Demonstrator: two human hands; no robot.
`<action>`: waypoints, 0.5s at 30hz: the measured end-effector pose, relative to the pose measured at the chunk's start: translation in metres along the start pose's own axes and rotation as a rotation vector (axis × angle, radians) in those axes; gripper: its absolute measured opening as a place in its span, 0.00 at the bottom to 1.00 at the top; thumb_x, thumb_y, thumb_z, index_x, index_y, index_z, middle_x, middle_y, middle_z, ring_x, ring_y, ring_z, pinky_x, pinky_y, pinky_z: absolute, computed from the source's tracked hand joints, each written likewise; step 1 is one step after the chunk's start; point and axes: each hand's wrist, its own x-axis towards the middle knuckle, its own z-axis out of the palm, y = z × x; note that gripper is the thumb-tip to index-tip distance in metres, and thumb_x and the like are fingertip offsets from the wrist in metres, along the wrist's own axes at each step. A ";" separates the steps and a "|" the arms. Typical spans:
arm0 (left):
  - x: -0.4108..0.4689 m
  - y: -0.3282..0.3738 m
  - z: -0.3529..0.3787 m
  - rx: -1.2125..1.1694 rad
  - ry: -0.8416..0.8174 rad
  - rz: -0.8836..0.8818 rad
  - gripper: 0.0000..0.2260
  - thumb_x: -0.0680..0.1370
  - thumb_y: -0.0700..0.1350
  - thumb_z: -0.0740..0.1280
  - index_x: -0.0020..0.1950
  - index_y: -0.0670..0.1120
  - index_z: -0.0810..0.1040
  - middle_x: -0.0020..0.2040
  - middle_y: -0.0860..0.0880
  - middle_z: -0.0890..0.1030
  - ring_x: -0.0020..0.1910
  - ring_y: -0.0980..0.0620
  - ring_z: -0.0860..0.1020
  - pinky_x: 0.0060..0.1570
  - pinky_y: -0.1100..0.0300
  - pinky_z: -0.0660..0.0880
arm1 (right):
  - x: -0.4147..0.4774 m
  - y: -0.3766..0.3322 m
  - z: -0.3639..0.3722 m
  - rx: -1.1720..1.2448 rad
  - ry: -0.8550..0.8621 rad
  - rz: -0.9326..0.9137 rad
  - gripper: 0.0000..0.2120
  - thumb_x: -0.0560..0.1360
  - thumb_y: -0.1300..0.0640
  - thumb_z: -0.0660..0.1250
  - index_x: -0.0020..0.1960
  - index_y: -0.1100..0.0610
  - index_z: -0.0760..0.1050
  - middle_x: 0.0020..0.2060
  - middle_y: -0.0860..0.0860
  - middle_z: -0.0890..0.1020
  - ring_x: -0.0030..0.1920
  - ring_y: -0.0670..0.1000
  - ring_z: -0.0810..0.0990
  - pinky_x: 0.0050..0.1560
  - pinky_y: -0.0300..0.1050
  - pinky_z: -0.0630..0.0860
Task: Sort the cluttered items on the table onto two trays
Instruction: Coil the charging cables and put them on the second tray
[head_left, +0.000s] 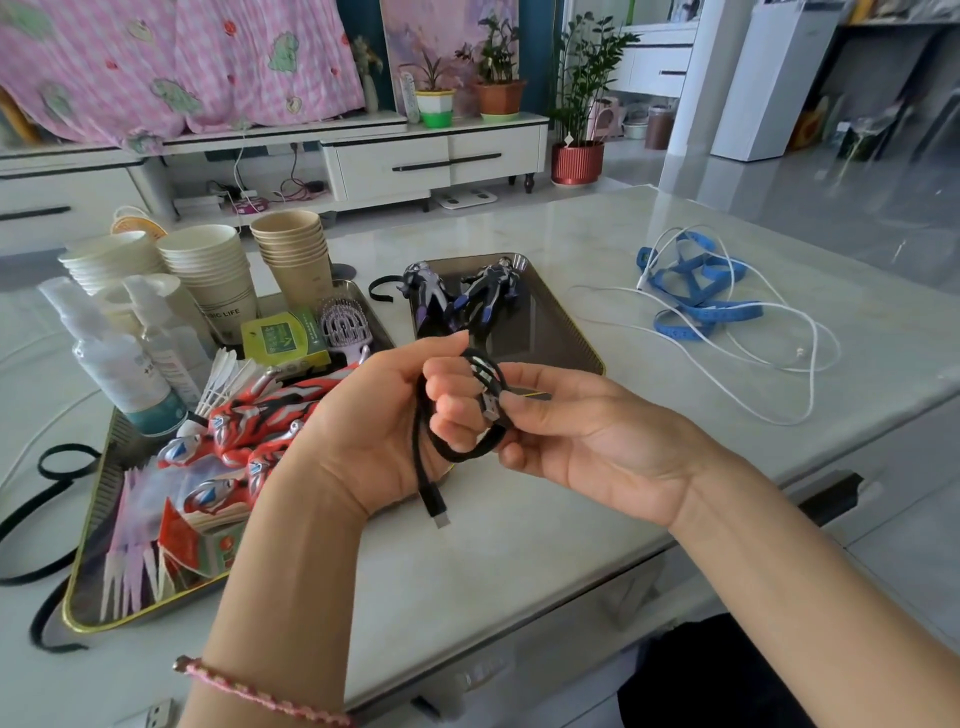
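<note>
My left hand (384, 415) grips a coiled black cable (422, 447) above the table's middle, and one plug hangs down below the palm. My right hand (582, 431) pinches the cable's other plug against the coil. Behind the hands lies a dark tray (566, 332) with two dark purple figures (457, 299) in it. To the left, a second gold-rimmed tray (91, 540) holds red figures (254, 421), stacked paper cups (208, 270), spray bottles (119, 364), a purple hairbrush (345, 327), a green box (283, 338) and paper packets.
A white cable (748, 374) and blue straps (696, 291) lie tangled on the table's right side. A black hairband (384, 291) sits between the trays. A black cord (47, 467) loops left of the crowded tray. The table's front edge runs below my arms.
</note>
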 end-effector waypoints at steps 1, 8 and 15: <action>-0.001 0.000 0.001 0.044 0.090 0.049 0.24 0.79 0.47 0.57 0.22 0.46 0.67 0.20 0.52 0.66 0.19 0.56 0.68 0.19 0.68 0.67 | 0.003 0.002 0.001 -0.011 0.006 -0.005 0.22 0.68 0.66 0.65 0.62 0.62 0.70 0.51 0.59 0.76 0.44 0.53 0.75 0.32 0.37 0.76; 0.004 -0.010 -0.002 0.471 0.656 0.358 0.21 0.77 0.49 0.65 0.26 0.47 0.64 0.20 0.52 0.66 0.20 0.54 0.66 0.24 0.66 0.67 | 0.018 0.009 0.020 -0.098 0.181 -0.088 0.12 0.77 0.68 0.60 0.58 0.58 0.68 0.35 0.53 0.77 0.27 0.46 0.75 0.28 0.38 0.72; 0.008 -0.019 0.009 0.552 0.666 0.473 0.21 0.79 0.54 0.60 0.28 0.48 0.64 0.20 0.54 0.64 0.26 0.51 0.65 0.38 0.55 0.63 | 0.030 0.020 0.017 -1.065 0.267 -0.392 0.14 0.81 0.60 0.55 0.65 0.55 0.68 0.49 0.49 0.79 0.40 0.42 0.73 0.40 0.31 0.67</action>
